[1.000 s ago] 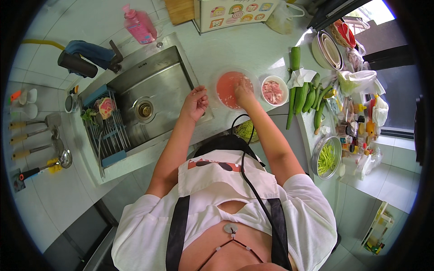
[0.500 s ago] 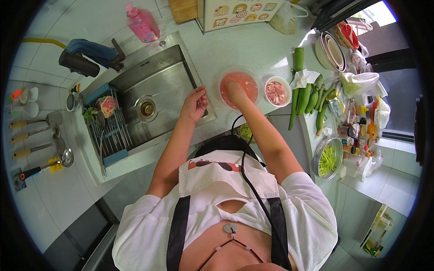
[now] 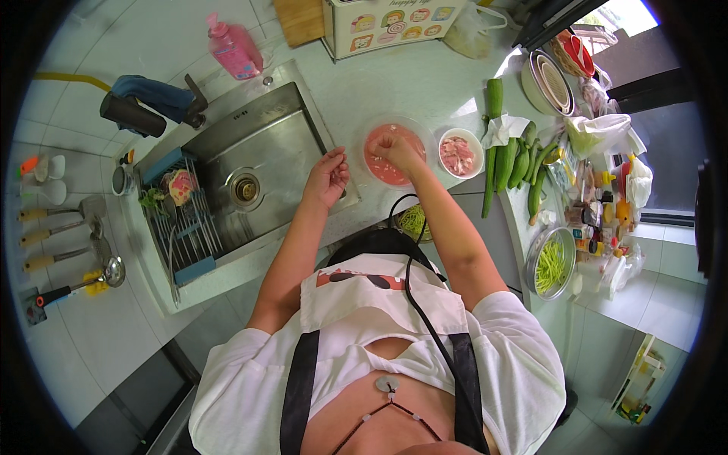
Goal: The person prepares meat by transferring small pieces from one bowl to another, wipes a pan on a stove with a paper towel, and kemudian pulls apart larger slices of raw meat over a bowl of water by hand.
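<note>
A clear round bowl of pinkish, cloudy liquid stands on the counter just right of the sink. My right hand is over it, its fingers pinched together close to the liquid's surface. Whatever they hold is too small or hidden to make out. To the left of the bowl, above the sink's right rim, my left hand hovers with loosely curled fingers and nothing visible in them. A small white bowl of sliced raw meat sits at the right of the liquid.
On the left is a steel sink with a dish rack. Green cucumbers or similar vegetables lie to the right, near a steel bowl of cut green strips. A pink pump bottle stands behind the sink. A black cable hangs down my front.
My right hand has risen from deep in the pink liquid to about its surface, its fingers now showing. The left hand has stayed nearly where it was. The view has shifted slightly.
</note>
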Demonstrator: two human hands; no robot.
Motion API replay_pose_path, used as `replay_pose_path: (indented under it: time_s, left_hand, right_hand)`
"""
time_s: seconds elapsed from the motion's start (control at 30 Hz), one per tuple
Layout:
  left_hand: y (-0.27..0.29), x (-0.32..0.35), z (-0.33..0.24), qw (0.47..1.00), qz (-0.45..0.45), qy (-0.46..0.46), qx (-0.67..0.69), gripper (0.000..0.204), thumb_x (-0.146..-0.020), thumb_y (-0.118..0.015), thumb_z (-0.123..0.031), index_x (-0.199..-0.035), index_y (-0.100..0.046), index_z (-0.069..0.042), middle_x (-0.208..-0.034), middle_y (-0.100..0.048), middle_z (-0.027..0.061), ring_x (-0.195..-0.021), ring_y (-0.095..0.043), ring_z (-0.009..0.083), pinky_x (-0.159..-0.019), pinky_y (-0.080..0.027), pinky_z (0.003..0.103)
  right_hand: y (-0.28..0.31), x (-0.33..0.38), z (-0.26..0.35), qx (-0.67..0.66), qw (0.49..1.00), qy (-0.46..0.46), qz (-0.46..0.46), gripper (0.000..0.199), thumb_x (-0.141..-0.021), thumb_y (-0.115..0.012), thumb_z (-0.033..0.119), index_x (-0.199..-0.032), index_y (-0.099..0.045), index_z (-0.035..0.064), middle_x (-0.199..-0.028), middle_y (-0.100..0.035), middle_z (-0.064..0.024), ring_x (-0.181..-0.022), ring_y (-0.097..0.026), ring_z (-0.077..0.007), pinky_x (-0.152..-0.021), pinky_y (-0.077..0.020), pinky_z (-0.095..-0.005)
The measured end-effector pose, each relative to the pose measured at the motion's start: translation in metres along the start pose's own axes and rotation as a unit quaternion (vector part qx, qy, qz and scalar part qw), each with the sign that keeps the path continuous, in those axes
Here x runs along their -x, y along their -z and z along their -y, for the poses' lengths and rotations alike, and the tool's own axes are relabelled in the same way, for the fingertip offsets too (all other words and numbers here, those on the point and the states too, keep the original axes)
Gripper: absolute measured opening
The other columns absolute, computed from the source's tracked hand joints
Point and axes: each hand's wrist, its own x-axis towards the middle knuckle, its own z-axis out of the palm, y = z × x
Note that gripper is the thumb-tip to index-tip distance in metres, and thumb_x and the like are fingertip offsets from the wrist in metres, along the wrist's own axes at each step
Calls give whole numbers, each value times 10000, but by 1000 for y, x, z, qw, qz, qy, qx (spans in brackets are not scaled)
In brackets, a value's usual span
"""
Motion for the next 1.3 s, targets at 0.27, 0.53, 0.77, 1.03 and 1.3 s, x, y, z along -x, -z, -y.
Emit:
replay_pose_path:
  time_s: [0.27, 0.53, 0.77, 1.03, 1.3]
  left_hand:
    - [-2, -3, 0, 1000, 9, 12, 8, 173, -794, -522, -14, -964, -547, -35, -781, -559, 63, -594, -507, 114, -522, -440, 202]
    - [-9, -3, 2, 1000, 15, 15, -4, 153, -805, -500, -20, -952, -539, -32, -785, -555, 53, -601, -519, 109, -515, -448, 195]
    - [-10, -8, 3, 999, 20, 24, -8, 191, -811, -503, -17, -1000, -528, -21, -811, -547, 69, -616, -511, 114, -544, -461, 190]
    - [-10, -12, 5, 999, 36, 20, -8, 164, -830, -483, -42, -985, -530, -16, -840, -566, 79, -717, -572, 145, -621, -517, 208]
    - [-14, -11, 6, 999, 42, 22, -11, 191, -857, -461, -122, -985, -527, 2, -887, -566, 112, -809, -575, 193, -725, -511, 302]
  right_hand:
    - [4, 8, -1, -85, 996, 18, 11, 105, -784, -584, 77, -834, -567, -14, -808, -601, -84, -730, -597, -156, -627, -499, -248]
    - [12, 21, 12, 24, 991, 115, -66, 89, -789, -567, 69, -836, -569, -6, -694, -612, -77, -601, -597, -142, -530, -487, -251]
    - [21, 34, 33, 169, 969, 76, -163, 95, -758, -606, 117, -788, -582, 30, -630, -592, -27, -532, -526, -81, -473, -406, -232]
    - [32, 52, 39, 258, 933, 92, -233, 131, -762, -612, 135, -777, -582, 9, -598, -563, -13, -518, -477, -58, -475, -382, -220]
    - [32, 50, 24, 222, 943, 91, -232, 191, -745, -619, 224, -815, -600, 47, -602, -569, -88, -539, -534, -154, -516, -413, -280]
